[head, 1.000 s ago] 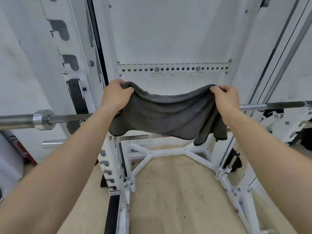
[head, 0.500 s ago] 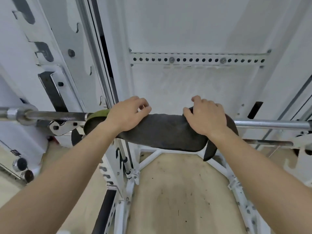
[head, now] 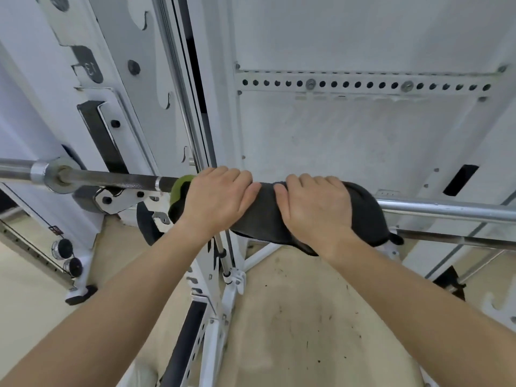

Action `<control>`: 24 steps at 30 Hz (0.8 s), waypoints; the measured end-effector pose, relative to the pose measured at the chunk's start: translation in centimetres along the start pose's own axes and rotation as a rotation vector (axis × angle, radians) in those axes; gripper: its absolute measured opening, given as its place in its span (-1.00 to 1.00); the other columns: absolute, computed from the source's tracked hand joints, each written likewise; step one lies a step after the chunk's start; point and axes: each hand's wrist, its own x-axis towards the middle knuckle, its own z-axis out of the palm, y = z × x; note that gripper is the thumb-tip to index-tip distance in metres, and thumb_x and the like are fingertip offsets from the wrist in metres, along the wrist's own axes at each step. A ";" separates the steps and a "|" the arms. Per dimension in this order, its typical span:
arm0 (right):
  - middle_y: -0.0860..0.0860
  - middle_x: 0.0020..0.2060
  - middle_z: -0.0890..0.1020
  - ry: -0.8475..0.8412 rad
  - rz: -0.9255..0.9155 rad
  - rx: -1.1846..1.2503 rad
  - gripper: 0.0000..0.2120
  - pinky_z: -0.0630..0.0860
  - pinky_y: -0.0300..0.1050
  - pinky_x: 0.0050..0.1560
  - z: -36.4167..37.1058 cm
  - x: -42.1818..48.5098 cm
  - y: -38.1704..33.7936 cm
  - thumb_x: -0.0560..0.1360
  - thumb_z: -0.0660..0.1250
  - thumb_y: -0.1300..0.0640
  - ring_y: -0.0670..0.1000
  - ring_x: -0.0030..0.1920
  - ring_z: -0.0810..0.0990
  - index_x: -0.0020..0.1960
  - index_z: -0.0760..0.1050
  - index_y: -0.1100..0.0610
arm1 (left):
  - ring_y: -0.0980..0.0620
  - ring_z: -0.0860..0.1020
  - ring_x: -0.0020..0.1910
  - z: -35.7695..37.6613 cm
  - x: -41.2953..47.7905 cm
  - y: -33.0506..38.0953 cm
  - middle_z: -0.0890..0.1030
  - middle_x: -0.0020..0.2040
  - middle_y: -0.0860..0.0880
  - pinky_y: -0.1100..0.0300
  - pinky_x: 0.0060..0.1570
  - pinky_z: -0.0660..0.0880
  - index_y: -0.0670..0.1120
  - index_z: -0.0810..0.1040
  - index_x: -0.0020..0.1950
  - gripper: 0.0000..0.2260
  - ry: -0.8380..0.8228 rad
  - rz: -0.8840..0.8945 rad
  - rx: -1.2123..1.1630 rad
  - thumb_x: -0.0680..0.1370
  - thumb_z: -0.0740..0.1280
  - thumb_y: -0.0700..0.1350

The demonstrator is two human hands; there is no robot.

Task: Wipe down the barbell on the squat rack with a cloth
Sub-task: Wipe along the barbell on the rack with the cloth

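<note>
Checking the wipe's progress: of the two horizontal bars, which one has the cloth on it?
The upper bar, the barbell: the dark cloth is draped over it under both hands. The lower bar is bare.

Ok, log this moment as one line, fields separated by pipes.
phase: wiping | left hand: pressing cloth onto barbell | right hand: pressing cloth beside it | cloth: draped over bar | bar: resting on squat rack

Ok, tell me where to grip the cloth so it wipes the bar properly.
Grip it from above, where the cloth drapes over the barbell, fingers curling over the far side. Both hands, left hand and right hand, already sit side by side there. The fold wraps the round bar, so squeezing there probably keeps the cloth in contact while sliding.
</note>
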 end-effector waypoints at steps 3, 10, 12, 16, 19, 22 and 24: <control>0.09 -0.48 0.54 -0.014 0.029 0.056 -0.54 0.38 0.01 -0.31 0.6 2.2 -4.6 0.66 0.07 -0.02 0.17 -0.47 0.52 -0.33 0.48 0.11 | -0.12 0.47 -0.38 0.3 -1.2 -4.2 0.49 -0.39 -0.02 0.00 -0.28 0.37 -0.07 0.44 -0.28 -0.52 0.023 -0.051 0.001 0.69 -0.06 0.08; 0.06 -0.38 0.55 -0.012 -0.046 -0.004 -0.57 0.41 0.03 -0.24 0.3 0.3 -1.0 0.66 0.05 -0.09 0.16 -0.37 0.52 -0.19 0.51 0.11 | -0.10 0.32 -0.59 0.1 0.1 -1.2 0.30 -0.55 0.00 0.15 -0.42 0.15 -0.07 0.30 -0.42 -0.60 0.068 -0.178 0.033 0.63 0.15 -0.09; 0.06 -0.44 0.50 0.032 0.012 -0.061 -0.56 0.39 0.03 -0.29 0.0 -0.6 2.1 0.67 0.05 -0.06 0.16 -0.42 0.48 -0.26 0.46 0.11 | -0.08 0.30 -0.61 0.2 0.9 0.2 0.33 -0.58 -0.02 0.17 -0.49 0.21 -0.10 0.39 -0.46 -0.58 -0.010 -0.187 0.049 0.62 0.22 -0.10; 0.06 -0.52 0.44 0.006 0.072 -0.094 -0.58 0.36 0.00 -0.37 -0.3 -1.1 4.3 0.65 0.07 0.02 0.15 -0.50 0.38 -0.35 0.35 0.11 | -0.10 0.39 -0.52 -0.8 2.6 0.9 0.34 -0.53 -0.02 0.16 -0.48 0.32 -0.06 0.37 -0.45 -0.47 -0.153 -0.076 -0.005 0.69 0.04 0.07; 0.06 -0.53 0.46 0.012 0.043 -0.061 -0.60 0.30 -0.03 -0.37 0.0 0.2 0.7 0.64 0.08 0.03 0.16 -0.52 0.40 -0.35 0.33 0.10 | -0.15 0.47 -0.42 -1.3 2.4 -0.5 0.40 -0.47 -0.04 0.09 -0.40 0.43 0.02 0.17 -0.41 -0.54 -0.167 -0.006 -0.126 0.70 -0.02 0.08; 0.06 -0.49 0.50 -0.039 0.005 0.014 -0.54 0.19 -0.05 -0.32 0.3 1.8 -4.2 0.66 0.02 -0.07 0.15 -0.50 0.42 -0.30 0.40 0.13 | -0.10 0.44 -0.48 -1.6 0.9 -2.6 0.39 -0.50 0.01 0.06 -0.43 0.45 0.00 0.33 -0.38 -0.51 -0.127 -0.017 -0.119 0.65 -0.12 0.13; 0.06 -0.50 0.50 -0.093 0.015 0.049 -0.54 0.17 -0.06 -0.34 0.3 3.2 -7.0 0.65 -0.02 -0.10 0.11 -0.52 0.30 -0.30 0.37 0.11 | -0.07 0.43 -0.52 -1.3 -0.2 -4.7 0.40 -0.51 0.01 0.05 -0.45 0.46 -0.03 0.37 -0.39 -0.48 -0.109 -0.053 -0.095 0.65 -0.12 0.13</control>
